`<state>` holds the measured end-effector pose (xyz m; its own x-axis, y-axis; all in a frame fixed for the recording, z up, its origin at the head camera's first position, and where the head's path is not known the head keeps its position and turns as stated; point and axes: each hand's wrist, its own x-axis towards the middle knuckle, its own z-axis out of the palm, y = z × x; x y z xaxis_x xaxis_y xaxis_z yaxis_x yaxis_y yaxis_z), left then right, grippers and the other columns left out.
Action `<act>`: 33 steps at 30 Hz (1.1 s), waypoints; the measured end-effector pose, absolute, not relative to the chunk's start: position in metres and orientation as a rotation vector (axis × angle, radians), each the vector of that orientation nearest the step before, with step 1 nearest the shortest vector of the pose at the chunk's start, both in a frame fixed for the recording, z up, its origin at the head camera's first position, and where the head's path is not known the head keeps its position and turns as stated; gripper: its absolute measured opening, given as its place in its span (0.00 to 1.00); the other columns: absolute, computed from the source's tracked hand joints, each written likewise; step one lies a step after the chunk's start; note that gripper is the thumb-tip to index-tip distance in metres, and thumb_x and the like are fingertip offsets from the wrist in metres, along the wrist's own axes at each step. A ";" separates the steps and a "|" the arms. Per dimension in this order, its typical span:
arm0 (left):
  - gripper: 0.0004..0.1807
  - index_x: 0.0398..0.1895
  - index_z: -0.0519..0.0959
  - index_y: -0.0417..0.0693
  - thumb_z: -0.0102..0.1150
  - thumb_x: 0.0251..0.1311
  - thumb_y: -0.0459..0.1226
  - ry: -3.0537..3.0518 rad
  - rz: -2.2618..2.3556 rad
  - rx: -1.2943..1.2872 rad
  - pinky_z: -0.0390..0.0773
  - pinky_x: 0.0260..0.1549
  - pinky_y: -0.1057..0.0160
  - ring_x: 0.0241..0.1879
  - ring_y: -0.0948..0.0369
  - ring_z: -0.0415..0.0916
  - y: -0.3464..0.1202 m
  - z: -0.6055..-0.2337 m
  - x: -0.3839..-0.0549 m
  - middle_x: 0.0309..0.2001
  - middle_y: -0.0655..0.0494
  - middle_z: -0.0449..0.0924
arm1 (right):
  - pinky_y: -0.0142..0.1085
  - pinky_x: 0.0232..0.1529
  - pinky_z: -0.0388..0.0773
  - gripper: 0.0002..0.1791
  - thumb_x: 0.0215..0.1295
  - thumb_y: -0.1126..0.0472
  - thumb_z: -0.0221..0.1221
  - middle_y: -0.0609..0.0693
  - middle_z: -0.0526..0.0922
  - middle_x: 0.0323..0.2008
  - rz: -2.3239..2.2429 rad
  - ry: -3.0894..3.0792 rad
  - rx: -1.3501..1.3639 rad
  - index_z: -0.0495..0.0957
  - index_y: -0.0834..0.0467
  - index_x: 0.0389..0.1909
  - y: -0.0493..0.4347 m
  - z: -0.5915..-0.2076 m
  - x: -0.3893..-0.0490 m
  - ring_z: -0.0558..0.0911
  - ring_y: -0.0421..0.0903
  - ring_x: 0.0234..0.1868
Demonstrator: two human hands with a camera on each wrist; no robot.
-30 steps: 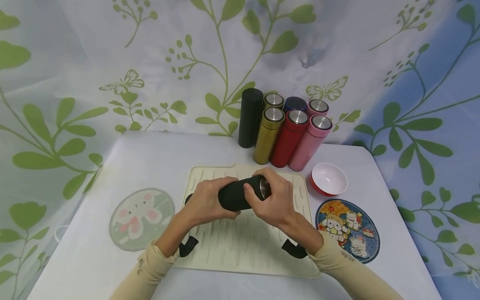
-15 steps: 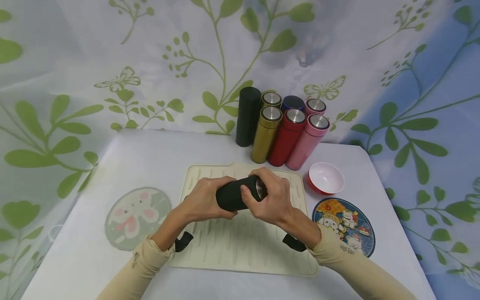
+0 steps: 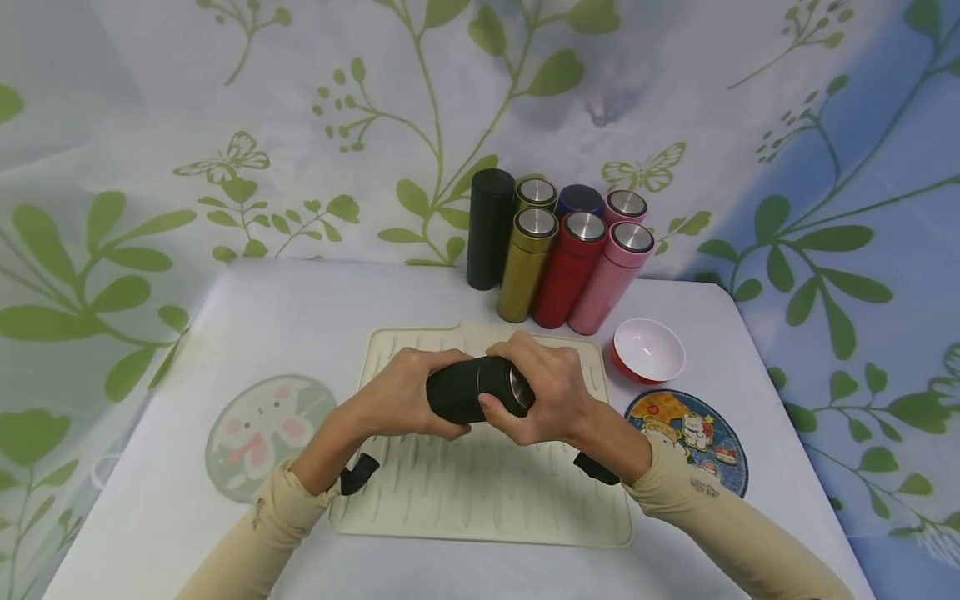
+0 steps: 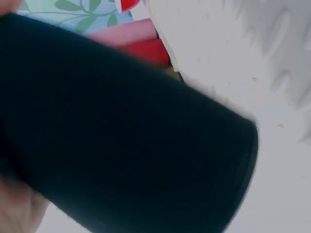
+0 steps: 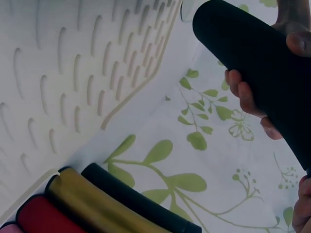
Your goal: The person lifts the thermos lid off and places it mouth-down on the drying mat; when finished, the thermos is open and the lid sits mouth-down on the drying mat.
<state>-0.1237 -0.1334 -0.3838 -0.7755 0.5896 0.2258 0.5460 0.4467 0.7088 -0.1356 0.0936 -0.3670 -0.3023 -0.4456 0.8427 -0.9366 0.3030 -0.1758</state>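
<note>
While the left hand (image 3: 405, 393) grasps the body of the black bottle (image 3: 454, 393), the right hand (image 3: 551, 390) grasps its capped end. The left fingers are wrapped around the body, with the thumb on the near side. The right fingers are curled over the far side of the cap (image 3: 492, 379), and the right thumb presses against its near side.

The bottle is raised above the ribbed mat (image 3: 480, 508), apart from it, with the metal end disc (image 3: 521, 388) facing right. Compared with one second ago, its axis lies closer to level; at that time the right end was tilted higher. The seam between body and cap is now visible between the hands. The right forearm now covers more of the near part of the blue round pad (image 3: 720, 433).

The following items have not moved on the table (image 3: 292, 312); the head view has merely shifted slightly. At the far side stand a second black bottle (image 3: 491, 229), two gold bottles (image 3: 527, 271), a red bottle (image 3: 568, 275), two pink bottles (image 3: 609, 279) and a blue bottle (image 3: 581, 198). The red-and-white bowl (image 3: 649, 350) is right of the mat's far corner. The pale green round pad (image 3: 255, 433) is to the left.
</note>
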 end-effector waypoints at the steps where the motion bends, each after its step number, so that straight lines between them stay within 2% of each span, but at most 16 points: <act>1: 0.35 0.53 0.80 0.58 0.82 0.35 0.44 2.658 1.247 1.034 0.77 0.30 0.64 0.32 0.67 0.76 -0.133 -0.382 -0.122 0.39 0.68 0.81 | 0.34 0.15 0.75 0.25 0.64 0.41 0.52 0.51 0.78 0.26 0.905 -1.887 1.227 0.77 0.61 0.38 0.094 -0.366 -0.136 0.74 0.41 0.18; 7: 0.36 0.54 0.79 0.52 0.82 0.37 0.47 2.908 1.186 1.032 0.79 0.33 0.62 0.35 0.65 0.78 -0.131 -0.377 -0.116 0.43 0.62 0.83 | 0.37 0.21 0.80 0.28 0.65 0.38 0.50 0.52 0.78 0.33 0.923 -2.029 1.124 0.77 0.61 0.43 0.097 -0.365 -0.135 0.76 0.43 0.22; 12: 0.38 0.55 0.80 0.46 0.82 0.37 0.49 3.175 1.016 1.048 0.82 0.37 0.55 0.40 0.55 0.82 -0.130 -0.381 -0.113 0.46 0.52 0.84 | 0.39 0.29 0.83 0.25 0.64 0.41 0.54 0.51 0.81 0.36 1.003 -2.298 0.941 0.76 0.59 0.47 0.099 -0.365 -0.128 0.80 0.44 0.29; 15: 0.39 0.55 0.81 0.43 0.82 0.36 0.48 3.335 0.886 1.070 0.81 0.37 0.49 0.40 0.50 0.82 -0.129 -0.382 -0.113 0.45 0.47 0.84 | 0.37 0.29 0.82 0.21 0.65 0.44 0.58 0.48 0.82 0.35 1.108 -2.467 0.778 0.76 0.56 0.48 0.098 -0.364 -0.123 0.81 0.43 0.32; 19: 0.39 0.55 0.81 0.43 0.82 0.36 0.48 3.353 0.857 1.089 0.80 0.37 0.48 0.39 0.49 0.82 -0.128 -0.384 -0.114 0.43 0.48 0.84 | 0.35 0.25 0.79 0.18 0.66 0.46 0.61 0.46 0.81 0.32 1.249 -2.531 0.651 0.77 0.55 0.48 0.096 -0.365 -0.119 0.79 0.42 0.28; 27: 0.40 0.58 0.80 0.43 0.82 0.35 0.44 3.180 0.992 1.120 0.81 0.43 0.51 0.46 0.52 0.82 -0.130 -0.386 -0.119 0.50 0.49 0.84 | 0.33 0.20 0.76 0.19 0.60 0.52 0.66 0.46 0.78 0.30 1.288 -2.362 0.787 0.77 0.56 0.48 0.102 -0.372 -0.119 0.74 0.39 0.24; 33: 0.42 0.58 0.79 0.45 0.84 0.34 0.44 3.101 0.946 1.146 0.82 0.42 0.53 0.46 0.53 0.82 -0.132 -0.378 -0.123 0.49 0.49 0.84 | 0.32 0.22 0.78 0.23 0.61 0.47 0.65 0.48 0.80 0.34 1.228 -2.301 0.929 0.76 0.58 0.50 0.107 -0.369 -0.121 0.76 0.40 0.25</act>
